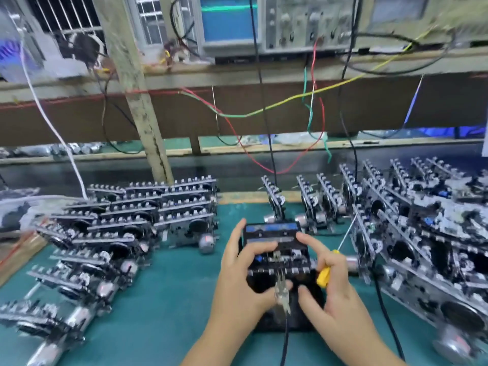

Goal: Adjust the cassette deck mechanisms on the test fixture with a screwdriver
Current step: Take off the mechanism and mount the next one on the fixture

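The left hand grips the cassette deck on the black fixture, fingers curled over it. The right hand clutches a yellow-handled screwdriver while its forefinger touches the deck.

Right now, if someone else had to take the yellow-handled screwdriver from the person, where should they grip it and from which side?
Judging from its pose, grip the thin metal shaft of the yellow-handled screwdriver, coming from the upper right. The right hand curls round the yellow handle, so only the shaft is free; it angles up and away towards the stacked deck mechanisms. The left hand holds the black mechanism on the fixture.
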`<action>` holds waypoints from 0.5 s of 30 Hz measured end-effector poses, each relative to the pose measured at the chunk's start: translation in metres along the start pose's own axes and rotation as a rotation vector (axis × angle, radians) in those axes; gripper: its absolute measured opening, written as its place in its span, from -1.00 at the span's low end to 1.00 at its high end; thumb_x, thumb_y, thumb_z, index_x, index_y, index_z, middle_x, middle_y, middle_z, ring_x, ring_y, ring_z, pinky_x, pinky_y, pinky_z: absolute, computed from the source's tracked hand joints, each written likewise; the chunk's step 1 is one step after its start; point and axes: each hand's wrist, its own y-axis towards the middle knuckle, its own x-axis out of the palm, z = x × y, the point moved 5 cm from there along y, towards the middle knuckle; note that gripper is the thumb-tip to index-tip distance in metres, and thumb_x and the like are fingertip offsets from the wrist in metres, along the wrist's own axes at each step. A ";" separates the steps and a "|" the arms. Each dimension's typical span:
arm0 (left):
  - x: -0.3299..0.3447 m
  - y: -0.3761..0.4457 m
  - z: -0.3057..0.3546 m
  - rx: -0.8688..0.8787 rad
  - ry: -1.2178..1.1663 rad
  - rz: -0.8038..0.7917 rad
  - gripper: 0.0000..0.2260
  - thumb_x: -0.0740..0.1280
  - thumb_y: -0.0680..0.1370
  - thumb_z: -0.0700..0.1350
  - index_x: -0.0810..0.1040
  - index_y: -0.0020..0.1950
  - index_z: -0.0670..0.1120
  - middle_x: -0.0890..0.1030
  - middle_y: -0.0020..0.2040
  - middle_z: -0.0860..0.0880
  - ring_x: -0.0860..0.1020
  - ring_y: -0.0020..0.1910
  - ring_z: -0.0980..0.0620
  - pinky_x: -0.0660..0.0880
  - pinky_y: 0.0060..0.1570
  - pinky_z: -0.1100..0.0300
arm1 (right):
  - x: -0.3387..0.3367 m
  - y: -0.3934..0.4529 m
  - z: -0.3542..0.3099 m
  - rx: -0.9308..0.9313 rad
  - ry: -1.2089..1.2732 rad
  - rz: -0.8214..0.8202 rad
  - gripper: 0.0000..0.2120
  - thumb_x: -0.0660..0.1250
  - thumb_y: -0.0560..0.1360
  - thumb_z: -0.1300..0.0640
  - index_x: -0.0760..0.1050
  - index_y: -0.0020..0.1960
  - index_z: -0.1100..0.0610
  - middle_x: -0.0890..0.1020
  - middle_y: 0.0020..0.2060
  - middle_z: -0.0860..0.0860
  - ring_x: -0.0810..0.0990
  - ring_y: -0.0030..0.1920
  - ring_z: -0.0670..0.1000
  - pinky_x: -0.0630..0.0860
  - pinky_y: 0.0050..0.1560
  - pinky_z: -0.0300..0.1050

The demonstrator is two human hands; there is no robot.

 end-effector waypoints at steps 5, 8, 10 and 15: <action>0.000 0.006 -0.007 -0.005 -0.022 -0.024 -0.48 0.58 0.24 0.24 0.57 0.17 0.37 0.03 0.52 0.46 0.30 0.50 0.18 0.46 0.36 0.00 | -0.002 0.017 0.002 -0.002 -0.095 -0.084 -0.56 0.23 0.43 -0.09 0.03 0.07 -0.44 0.28 0.43 -0.45 0.62 -0.03 -0.19 0.43 -0.09 -0.40; 0.000 0.007 -0.001 -0.002 -0.001 -0.010 -0.49 0.55 0.23 0.28 0.55 0.16 0.40 0.04 0.50 0.47 0.30 0.50 0.20 0.46 0.36 0.00 | -0.006 0.019 0.003 0.013 -0.138 -0.098 -0.37 0.30 0.50 0.02 -0.05 0.07 -0.59 0.46 0.31 -0.25 0.61 -0.15 -0.14 0.42 -0.18 -0.35; -0.001 0.007 -0.001 -0.009 0.016 0.002 -0.48 0.55 0.22 0.27 0.54 0.17 0.39 0.05 0.50 0.47 0.30 0.48 0.26 0.47 0.33 0.04 | -0.010 0.018 -0.001 0.010 -0.163 -0.062 -0.29 0.33 0.53 0.07 -0.06 0.11 -0.61 0.48 0.22 -0.21 0.56 -0.28 -0.16 0.33 -0.32 -0.35; 0.001 0.005 -0.002 -0.028 0.021 0.013 -0.46 0.57 0.22 0.21 0.57 0.18 0.33 0.11 0.52 0.40 0.35 0.44 0.28 0.50 0.30 0.05 | -0.012 0.014 -0.011 0.070 -0.149 -0.052 -0.37 0.29 0.56 0.05 0.03 0.35 -0.49 0.30 0.09 -0.38 0.52 -0.20 -0.21 0.38 -0.26 -0.35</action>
